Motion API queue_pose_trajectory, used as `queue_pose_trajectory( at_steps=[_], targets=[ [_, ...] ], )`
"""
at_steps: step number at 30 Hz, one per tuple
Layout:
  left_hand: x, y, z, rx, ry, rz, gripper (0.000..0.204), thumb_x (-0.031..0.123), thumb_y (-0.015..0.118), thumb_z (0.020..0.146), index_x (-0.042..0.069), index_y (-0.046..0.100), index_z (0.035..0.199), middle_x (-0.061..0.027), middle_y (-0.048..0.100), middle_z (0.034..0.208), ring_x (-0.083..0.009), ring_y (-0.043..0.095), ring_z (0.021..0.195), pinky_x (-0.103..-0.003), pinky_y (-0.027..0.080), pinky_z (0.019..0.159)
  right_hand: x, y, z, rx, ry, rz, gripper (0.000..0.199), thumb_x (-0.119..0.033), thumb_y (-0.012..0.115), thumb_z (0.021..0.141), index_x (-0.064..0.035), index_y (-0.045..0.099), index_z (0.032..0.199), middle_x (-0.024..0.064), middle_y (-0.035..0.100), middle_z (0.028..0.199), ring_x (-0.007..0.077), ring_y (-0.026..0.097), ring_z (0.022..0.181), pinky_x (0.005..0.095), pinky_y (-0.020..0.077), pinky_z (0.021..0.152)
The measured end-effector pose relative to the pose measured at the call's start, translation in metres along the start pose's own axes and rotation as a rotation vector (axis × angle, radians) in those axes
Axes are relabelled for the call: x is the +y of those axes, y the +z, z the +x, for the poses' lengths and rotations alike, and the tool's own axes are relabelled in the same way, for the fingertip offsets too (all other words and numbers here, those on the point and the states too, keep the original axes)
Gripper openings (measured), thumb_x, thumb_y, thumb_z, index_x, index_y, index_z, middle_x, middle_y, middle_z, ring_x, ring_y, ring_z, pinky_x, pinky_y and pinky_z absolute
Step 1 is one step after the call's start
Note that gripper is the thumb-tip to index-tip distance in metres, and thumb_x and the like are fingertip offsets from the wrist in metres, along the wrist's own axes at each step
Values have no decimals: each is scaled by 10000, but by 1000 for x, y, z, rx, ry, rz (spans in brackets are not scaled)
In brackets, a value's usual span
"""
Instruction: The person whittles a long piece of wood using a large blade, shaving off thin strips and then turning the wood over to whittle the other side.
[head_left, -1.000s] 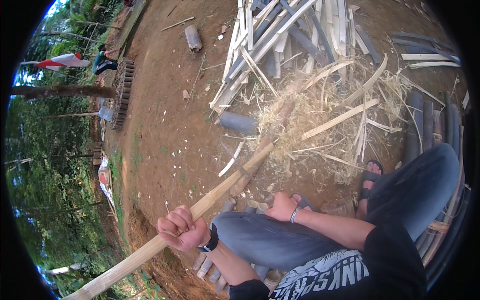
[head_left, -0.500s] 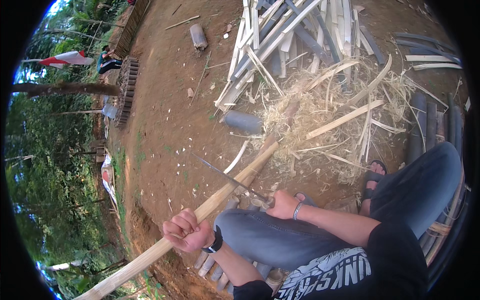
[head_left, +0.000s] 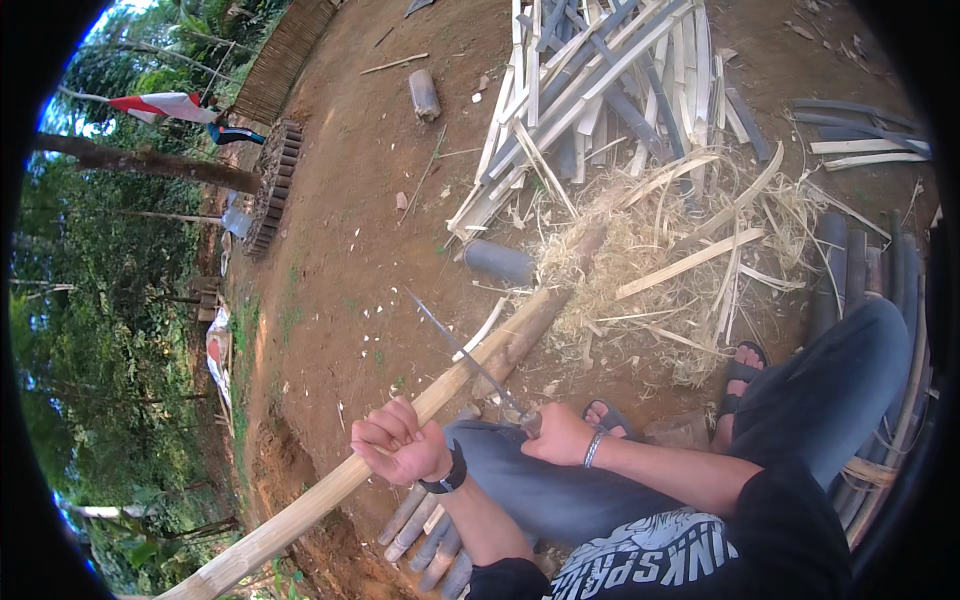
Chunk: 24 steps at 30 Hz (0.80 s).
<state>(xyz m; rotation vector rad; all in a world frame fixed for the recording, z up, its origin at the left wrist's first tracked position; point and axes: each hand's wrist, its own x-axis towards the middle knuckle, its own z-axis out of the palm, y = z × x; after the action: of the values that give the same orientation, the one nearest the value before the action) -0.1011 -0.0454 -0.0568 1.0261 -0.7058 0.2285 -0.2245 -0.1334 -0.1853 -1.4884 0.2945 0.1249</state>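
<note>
Across the bare dirt ground (head_left: 340, 250) a long bamboo pole (head_left: 330, 490) slants from the lower left toward a heap of shavings (head_left: 660, 260). Left hand (head_left: 400, 450) has its fingers clenched round the pole; right hand (head_left: 558, 435) grips a long knife (head_left: 460, 350), blade raised just above the pole.

Pale tan bamboo pole (head_left: 400, 440); beside it, grey steel knife blade (head_left: 455, 345). Black wristwatch (head_left: 450, 472), grey trousers (head_left: 560, 490), reddish-brown earth ground (head_left: 350, 230) beneath.
</note>
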Motion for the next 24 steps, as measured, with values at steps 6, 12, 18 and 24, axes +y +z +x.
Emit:
queue_pose_trajectory(
  at_steps=[6,12,18,24],
  targets=[
    [-5,10,7,-8,-5,-44,417,348,341,993,139,282,638,18,238,465,-84,208,370,-230,202,405,-10,-14,-2,27,29,10,261,-174,666,629,67,567,603,238,578,559,342,624,552,410,495,568],
    [-8,14,11,72,-16,61,438,375,325,991,155,250,621,27,224,458,-79,167,373,-229,160,395,-10,-21,2,1,52,-28,258,-192,667,635,54,595,664,226,592,572,324,633,555,387,504,570],
    [-10,8,8,54,-58,32,431,368,353,981,159,246,620,32,223,456,-75,170,372,-229,158,393,-9,-20,3,-13,37,-21,250,-188,656,641,47,628,723,235,619,648,374,643,647,411,518,643],
    [-6,-22,6,82,-88,-17,414,364,355,975,157,264,628,25,262,452,-74,221,354,-222,191,400,26,-5,20,-22,-14,-125,300,-191,651,642,73,635,781,287,607,679,411,636,696,432,524,700]
  ],
)
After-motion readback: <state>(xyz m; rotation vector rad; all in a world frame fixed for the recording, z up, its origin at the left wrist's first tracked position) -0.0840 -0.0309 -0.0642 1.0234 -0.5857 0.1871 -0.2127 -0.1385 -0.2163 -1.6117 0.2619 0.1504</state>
